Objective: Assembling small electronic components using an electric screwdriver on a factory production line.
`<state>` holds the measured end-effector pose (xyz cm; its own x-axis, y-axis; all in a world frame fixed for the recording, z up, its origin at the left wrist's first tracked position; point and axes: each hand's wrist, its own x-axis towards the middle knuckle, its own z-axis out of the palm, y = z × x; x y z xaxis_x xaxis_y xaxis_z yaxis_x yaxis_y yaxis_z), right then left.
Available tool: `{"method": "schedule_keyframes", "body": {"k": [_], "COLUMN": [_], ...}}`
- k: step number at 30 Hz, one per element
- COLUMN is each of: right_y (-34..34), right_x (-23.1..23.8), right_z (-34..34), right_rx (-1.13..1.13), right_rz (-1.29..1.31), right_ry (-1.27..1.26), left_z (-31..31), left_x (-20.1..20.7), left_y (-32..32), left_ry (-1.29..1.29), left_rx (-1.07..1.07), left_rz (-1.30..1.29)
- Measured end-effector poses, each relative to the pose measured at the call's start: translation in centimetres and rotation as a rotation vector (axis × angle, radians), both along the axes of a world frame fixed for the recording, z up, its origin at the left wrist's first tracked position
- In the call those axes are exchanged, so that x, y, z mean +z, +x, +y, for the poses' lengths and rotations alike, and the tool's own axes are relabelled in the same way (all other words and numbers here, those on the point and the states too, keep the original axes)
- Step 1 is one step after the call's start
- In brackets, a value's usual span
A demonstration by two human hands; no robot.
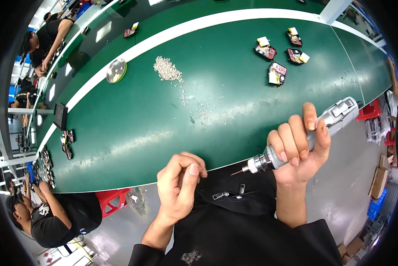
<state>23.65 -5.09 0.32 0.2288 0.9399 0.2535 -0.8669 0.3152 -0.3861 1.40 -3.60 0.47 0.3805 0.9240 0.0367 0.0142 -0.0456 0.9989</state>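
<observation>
My right hand (298,146) is wrapped round a grey electric screwdriver (341,116), held over the table's near edge. Its thin bit points left, toward my left hand (179,184). My left hand is closed in front of my body, thumb against the curled fingers; whatever it may hold is hidden. Beyond the hands, on the green table (141,146), lies a heap of small pale screw-like pieces (165,68). More such pieces (203,114) are strewn from the heap toward me. The bit touches none of them.
Several small black-and-pink housings (277,74) with yellow and white parts lie at the far right. A round green-rimmed dish (116,71) is at the far left. More assemblies (67,144) and a dark box (60,116) lie left. A person (66,217) works beside a red stool (112,201).
</observation>
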Motion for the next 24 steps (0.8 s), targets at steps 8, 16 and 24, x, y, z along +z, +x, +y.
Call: {"method": "schedule_keyframes", "body": {"k": [8,16,24], "right_y": [-3.1,-3.5,-2.6], "right_x": [3.3,3.3,3.1], "right_z": [0.4,-0.1,-0.2], "right_rx": [-0.043,-0.055,0.003], "right_rz": [-0.073,-0.047,-0.061], "right_ry": [0.044,0.029,0.030], "left_z": [-1.5,-1.8,-1.3], "left_x": [-0.6,-0.8,-1.1], "left_y": [1.0,1.1,0.8], "left_ry": [-0.330,-0.317,-0.341], "left_rx": [-0.149,-0.186,-0.275], "left_rz": [-0.543,-0.503,-0.471]}}
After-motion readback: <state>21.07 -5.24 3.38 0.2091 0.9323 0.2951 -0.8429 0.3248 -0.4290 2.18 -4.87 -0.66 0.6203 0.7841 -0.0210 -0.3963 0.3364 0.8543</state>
